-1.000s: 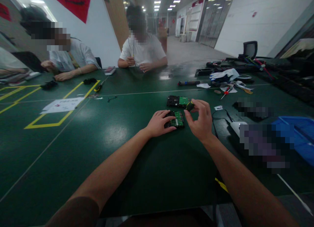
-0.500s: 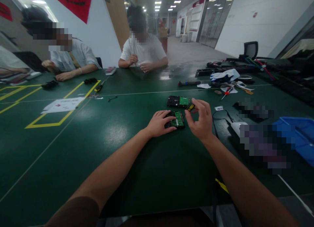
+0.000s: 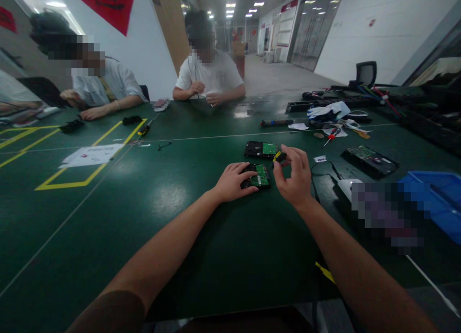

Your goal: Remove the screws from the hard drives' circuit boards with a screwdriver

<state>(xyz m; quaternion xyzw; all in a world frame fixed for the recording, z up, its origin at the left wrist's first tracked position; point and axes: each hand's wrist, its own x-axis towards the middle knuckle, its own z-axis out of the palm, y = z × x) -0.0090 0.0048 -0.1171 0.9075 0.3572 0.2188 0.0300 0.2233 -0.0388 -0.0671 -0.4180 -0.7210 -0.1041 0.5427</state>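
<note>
In the head view, my left hand (image 3: 235, 181) lies over the left part of a hard drive (image 3: 262, 176) and grips it against the table, fingers along the far side and thumb on the near side. The drive's green circuit board faces up. Pinched in the fingers of my right hand (image 3: 296, 172) is a small screwdriver (image 3: 279, 156) with a black and yellow handle, just right of that drive. Its tip is not clearly visible. A second hard drive (image 3: 256, 149), green board up, lies just beyond the first.
On the right are another circuit-board device (image 3: 370, 160), a blue bin (image 3: 437, 198), a red screwdriver (image 3: 332, 136) and white gloves (image 3: 328, 110). A dark cylindrical tool (image 3: 276, 123) lies farther back. Co-workers sit across the green table (image 3: 201, 256). Paper (image 3: 91, 154) lies left.
The screwdriver in my right hand has tilted, its handle now raised a little and showing more. My left hand stays on the hard drive. The view has shifted slightly.
</note>
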